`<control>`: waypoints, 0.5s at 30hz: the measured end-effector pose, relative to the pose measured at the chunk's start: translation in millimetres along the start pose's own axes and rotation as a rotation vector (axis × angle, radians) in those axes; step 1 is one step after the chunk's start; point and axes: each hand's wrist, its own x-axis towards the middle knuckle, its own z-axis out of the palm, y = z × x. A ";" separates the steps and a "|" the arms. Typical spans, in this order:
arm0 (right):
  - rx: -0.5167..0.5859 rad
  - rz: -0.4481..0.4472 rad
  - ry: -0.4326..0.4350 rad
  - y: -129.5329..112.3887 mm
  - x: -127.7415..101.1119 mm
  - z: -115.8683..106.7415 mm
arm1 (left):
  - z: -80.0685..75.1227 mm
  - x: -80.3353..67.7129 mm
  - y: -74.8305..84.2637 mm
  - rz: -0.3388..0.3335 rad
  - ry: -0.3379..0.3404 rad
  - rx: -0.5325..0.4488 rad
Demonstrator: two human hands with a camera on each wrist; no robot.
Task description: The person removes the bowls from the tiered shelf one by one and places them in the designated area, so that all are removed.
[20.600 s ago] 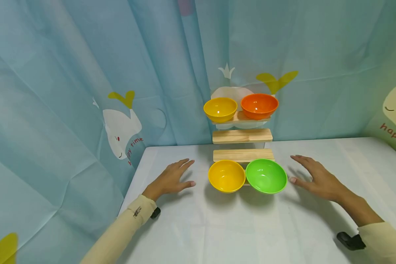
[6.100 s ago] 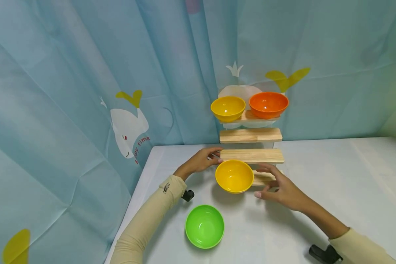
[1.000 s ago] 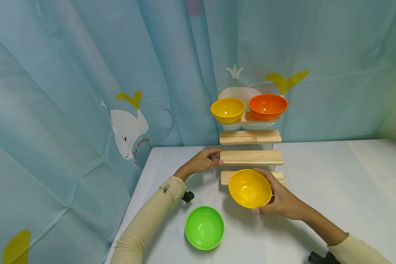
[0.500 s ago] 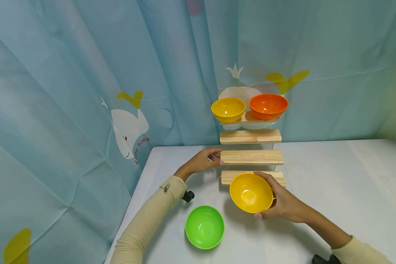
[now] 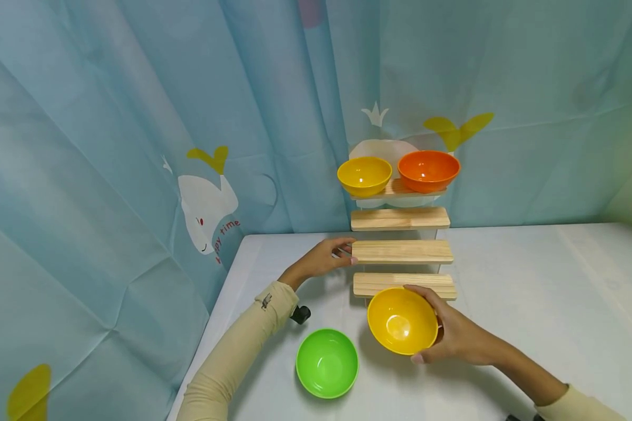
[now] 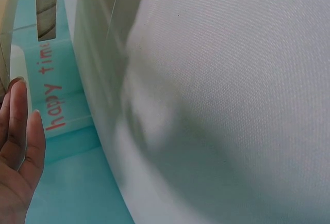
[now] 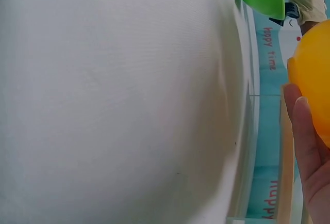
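Note:
My right hand (image 5: 455, 333) grips a yellow bowl (image 5: 400, 321) by its right side, thumb at the front and fingers at the rim behind. The bowl is tilted toward me, in front of the lowest board of a tiered wooden rack (image 5: 402, 251), and above the table. In the right wrist view this yellow bowl (image 7: 315, 74) rests against my fingers (image 7: 304, 136). My left hand (image 5: 321, 257) holds the left end of the rack's second board from the bottom. A green bowl (image 5: 327, 363) stands upright on the table, left of the yellow one.
On the rack's top board sit another yellow bowl (image 5: 364, 176) and an orange bowl (image 5: 429, 171), side by side. A blue curtain (image 5: 274, 117) with whale prints hangs behind and left of the white table (image 5: 532, 292).
My right hand, which was beside the yellow bowl, took hold of it and drew it off the lowest board toward me. Earlier, the green bowl went from the rack to the table.

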 end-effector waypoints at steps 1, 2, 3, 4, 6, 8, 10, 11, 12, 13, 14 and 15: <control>-0.002 0.001 -0.004 0.1 -0.6 0.3 | 0.2 0.0 0.0 -0.001 0.000 0.000; -0.006 0.000 -0.008 0.1 -1.1 0.5 | 0.3 -0.2 0.0 -0.001 0.000 0.001; -0.008 0.001 -0.012 0.0 -1.5 0.8 | 0.4 -0.2 -0.1 -0.001 0.000 0.004; -0.007 0.002 -0.018 0.0 -1.8 1.0 | 0.4 -0.2 0.0 -0.001 0.000 0.004; 0.000 0.002 -0.031 -0.3 -2.2 1.3 | 0.5 -0.1 0.1 0.001 0.000 0.003; 0.002 -0.002 -0.044 -0.6 -2.7 1.5 | 0.2 -0.2 0.3 0.002 0.001 0.006; 0.007 -0.011 -0.057 -0.7 -3.3 1.7 | 0.1 -0.4 0.6 0.002 0.002 0.006; 0.006 -0.016 -0.062 -0.6 -3.6 1.8 | 0.0 -0.4 0.6 0.002 0.002 0.007; 0.007 -0.020 -0.066 -0.5 -3.9 1.8 | 0.0 -0.5 0.7 0.001 0.004 0.009; 0.009 -0.024 -0.070 -0.4 -4.4 2.0 | 0.0 -0.6 1.0 0.000 0.005 0.013; 0.014 -0.027 -0.075 -0.1 -4.9 2.1 | 0.2 -0.7 1.2 -0.001 0.006 0.014; 0.014 -0.030 -0.077 0.2 -5.3 2.2 | 0.4 -0.7 1.2 -0.001 0.006 0.014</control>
